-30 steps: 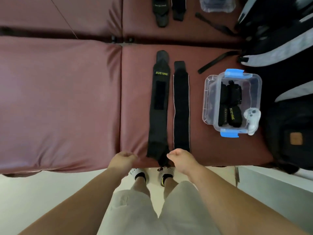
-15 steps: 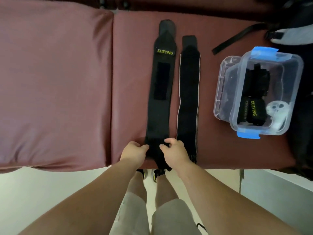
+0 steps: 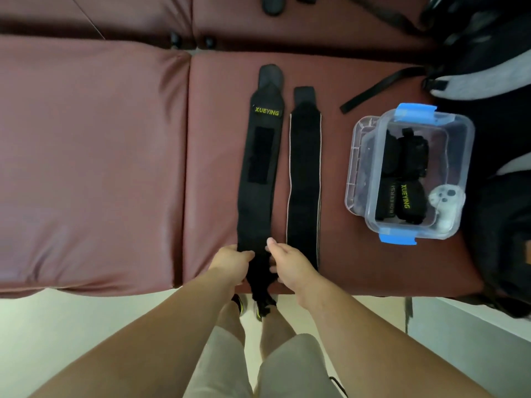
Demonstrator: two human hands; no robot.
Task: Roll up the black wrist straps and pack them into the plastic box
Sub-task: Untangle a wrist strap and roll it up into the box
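The maroon padded worktop point(image 3: 100, 168) bears a long yellow-labelled black wrist strap point(image 3: 258, 179), a pale-edged black wrist strap point(image 3: 304, 182) just right of it, a clear blue-clipped plastic box point(image 3: 469, 145) farther right, and a loose black webbing strip point(image 3: 379, 90) at far right.

Matt black woven cloth wrist straps point(image 3: 258, 168) lie on smooth maroon leatherette cushion point(image 3: 100, 168); clear glossy plastic box point(image 3: 459, 145).

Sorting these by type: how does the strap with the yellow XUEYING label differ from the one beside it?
The XUEYING strap has a yellow label and a dark patch; the plain strap shows neither. The plain strap has pale lines along its long edges; the XUEYING strap's are black. The left hand and right hand grip the XUEYING strap's near end; the plain strap lies untouched. Both are black and unrolled.
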